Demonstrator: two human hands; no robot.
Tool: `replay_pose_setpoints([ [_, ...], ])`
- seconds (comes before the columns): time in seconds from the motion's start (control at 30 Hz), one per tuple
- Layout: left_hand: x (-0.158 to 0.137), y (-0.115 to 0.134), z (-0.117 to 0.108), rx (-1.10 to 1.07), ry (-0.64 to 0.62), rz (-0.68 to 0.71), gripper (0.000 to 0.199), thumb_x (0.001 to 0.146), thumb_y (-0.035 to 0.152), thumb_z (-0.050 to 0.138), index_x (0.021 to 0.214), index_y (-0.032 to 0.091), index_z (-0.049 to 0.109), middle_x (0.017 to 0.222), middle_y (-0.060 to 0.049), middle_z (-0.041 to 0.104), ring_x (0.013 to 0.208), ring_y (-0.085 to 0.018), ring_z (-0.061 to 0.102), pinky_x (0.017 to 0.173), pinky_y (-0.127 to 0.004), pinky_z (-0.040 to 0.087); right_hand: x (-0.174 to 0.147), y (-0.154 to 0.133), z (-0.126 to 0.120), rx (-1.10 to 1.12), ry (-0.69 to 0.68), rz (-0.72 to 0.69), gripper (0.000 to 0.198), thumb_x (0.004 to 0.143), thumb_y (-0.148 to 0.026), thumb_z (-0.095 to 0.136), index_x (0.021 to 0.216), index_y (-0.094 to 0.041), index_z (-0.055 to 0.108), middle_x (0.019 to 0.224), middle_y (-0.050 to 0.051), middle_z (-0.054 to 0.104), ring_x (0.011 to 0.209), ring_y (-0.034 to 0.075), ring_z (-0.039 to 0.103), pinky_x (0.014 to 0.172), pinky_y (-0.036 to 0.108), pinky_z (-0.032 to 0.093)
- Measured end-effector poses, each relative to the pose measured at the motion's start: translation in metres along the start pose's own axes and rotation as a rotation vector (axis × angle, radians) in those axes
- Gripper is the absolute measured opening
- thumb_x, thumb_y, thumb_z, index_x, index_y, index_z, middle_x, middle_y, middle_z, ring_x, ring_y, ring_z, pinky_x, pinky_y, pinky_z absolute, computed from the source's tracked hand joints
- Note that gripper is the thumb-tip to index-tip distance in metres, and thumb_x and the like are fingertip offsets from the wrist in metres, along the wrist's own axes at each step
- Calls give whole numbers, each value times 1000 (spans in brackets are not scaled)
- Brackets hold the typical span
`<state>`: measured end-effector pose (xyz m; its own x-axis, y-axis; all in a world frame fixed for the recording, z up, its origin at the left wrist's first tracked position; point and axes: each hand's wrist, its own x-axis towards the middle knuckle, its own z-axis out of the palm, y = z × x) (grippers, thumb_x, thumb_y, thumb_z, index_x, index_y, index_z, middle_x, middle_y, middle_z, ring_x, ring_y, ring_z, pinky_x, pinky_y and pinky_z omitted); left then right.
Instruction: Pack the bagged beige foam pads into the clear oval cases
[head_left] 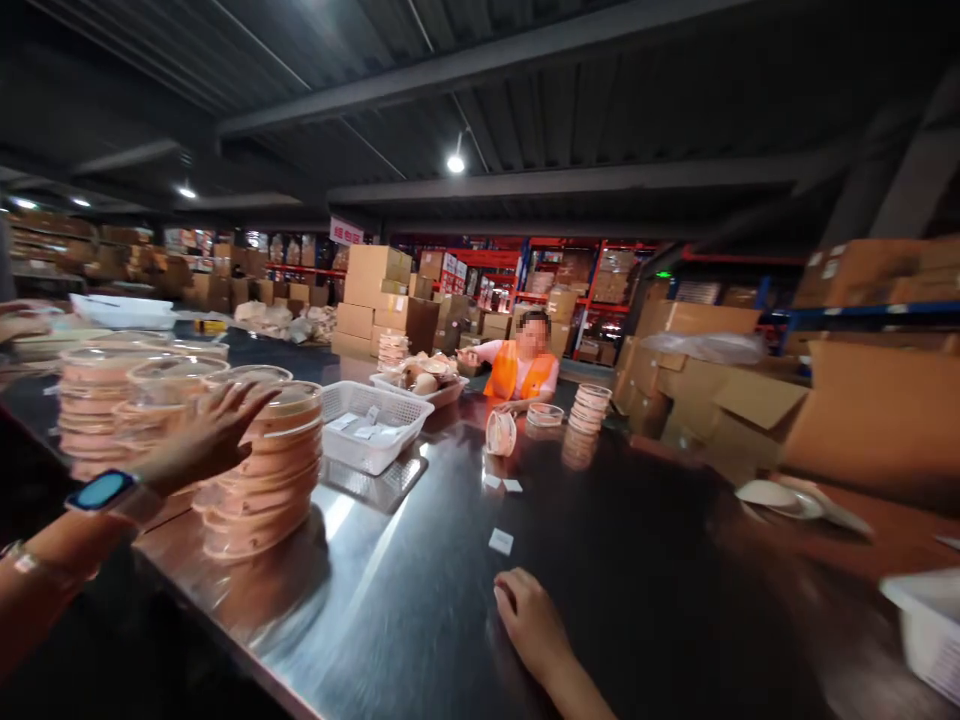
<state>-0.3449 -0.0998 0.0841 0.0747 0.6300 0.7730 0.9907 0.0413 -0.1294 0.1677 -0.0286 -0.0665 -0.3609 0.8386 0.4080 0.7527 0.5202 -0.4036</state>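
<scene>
Nearest, a glossy dark metal table [405, 610] is topped by stacked round tan containers [262, 500] and a white perforated plastic basket [358, 454]. The left hand [208, 430] is spread before one stack, fingers apart. The right hand [534, 622] is curled near a square white slip [501, 541]; its grip cannot be told.

Left forearm [45, 575] enters from lower left edge, bare, slanting up and right. Left wrist [154, 476] roughly in line with it. Left hand [204, 436] raised higher than right, back turned upward, fingers stretched out and slightly parted, pointing rightward. Right forearm [577, 688] rises from bottom edge, bare, leaning up-left. Right hand [532, 622] low, near centre, back uppermost, fingers bent inward, fingertips mostly hidden. Hands well apart.
</scene>
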Motion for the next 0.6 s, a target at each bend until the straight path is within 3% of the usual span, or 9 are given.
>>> replay_pose_setpoints([
  [0.1,2,76,14,7,-66,139,54,85,17,45,139,14,46,150,-19,38,141,-41,27,109,-67,22,-2,-5,-1,13,-103,39,35,86,-22,44,109,-13,68,119,13,66,115,24,58,104,34,41],
  [0.2,-8,168,39,-201,-435,292,63,81,11,50,143,21,46,146,-15,48,138,-33,38,114,-59,24,-3,-10,-2,-66,-209,90,49,88,-25,44,132,-9,57,144,14,49,138,25,40,118,38,24],
  [0.3,-22,247,80,-406,-771,365,66,83,32,62,145,22,43,150,-19,41,141,-37,33,114,-60,24,-4,-15,-6,-141,-328,151,62,92,-32,40,148,-6,35,157,13,28,148,24,20,122,42,12],
  [0.37,-24,285,113,-445,-797,369,70,84,43,61,147,20,39,154,-22,32,143,-38,28,114,-59,25,-2,-16,-8,-166,-381,178,69,93,-37,39,152,-5,23,160,12,18,149,24,11,123,45,7],
  [0.43,-16,314,145,-473,-695,264,63,91,44,50,148,21,37,157,-21,24,146,-36,20,116,-58,20,2,-15,-8,-175,-398,183,72,93,-41,38,153,-7,19,161,11,14,150,24,7,122,48,4],
  [0.6,37,368,204,-475,-530,139,62,88,39,56,147,28,39,159,-19,18,146,-43,12,115,-63,15,25,1,3,-167,-325,159,70,92,-46,40,151,-10,28,159,12,22,149,26,12,121,54,5],
])
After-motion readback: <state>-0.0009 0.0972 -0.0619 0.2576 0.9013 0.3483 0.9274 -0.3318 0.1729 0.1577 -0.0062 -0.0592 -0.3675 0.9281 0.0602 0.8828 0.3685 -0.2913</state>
